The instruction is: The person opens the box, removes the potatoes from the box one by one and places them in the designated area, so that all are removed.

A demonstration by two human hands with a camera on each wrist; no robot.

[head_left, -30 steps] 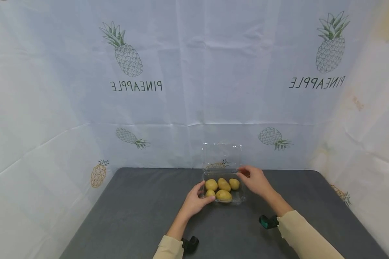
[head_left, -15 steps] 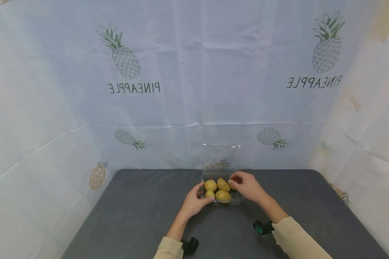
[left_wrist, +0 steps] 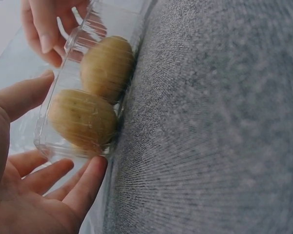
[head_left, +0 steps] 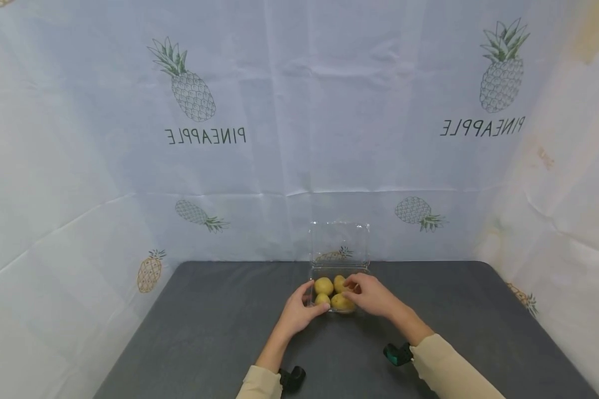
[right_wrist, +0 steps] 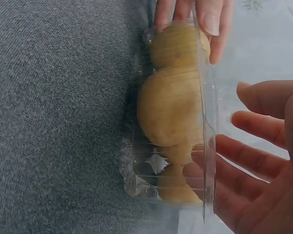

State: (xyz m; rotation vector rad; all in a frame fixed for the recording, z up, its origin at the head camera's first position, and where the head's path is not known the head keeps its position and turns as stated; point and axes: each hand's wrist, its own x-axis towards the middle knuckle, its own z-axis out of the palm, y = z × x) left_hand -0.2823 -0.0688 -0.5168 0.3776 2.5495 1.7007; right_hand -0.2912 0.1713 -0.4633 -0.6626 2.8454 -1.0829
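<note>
A clear plastic clamshell box (head_left: 360,268) sits on the dark table with its lid (head_left: 339,238) raised. Several yellow potatoes (head_left: 323,286) lie inside it. My left hand (head_left: 295,311) holds the box at its near left corner, the thumb by the front rim and the fingers against the end wall. From the right, my right hand (head_left: 374,296) reaches over the box. Its lower fingers (right_wrist: 234,178) extend inside, close to the potatoes, and the thumb stays above the rim. I see no potato gripped; this hand covers part of the contents.
The grey table (head_left: 219,332) extends to both sides and in front of the box. Behind it hangs a pale curtain (head_left: 279,138) printed with pineapples. A black wrist camera (head_left: 292,379) sits on the left wrist, another (head_left: 397,354) on the right.
My right hand has moved from the box's back right corner leftward and nearer over the potatoes, now covering the right-hand ones. My left hand has stayed at the box's left corner.
</note>
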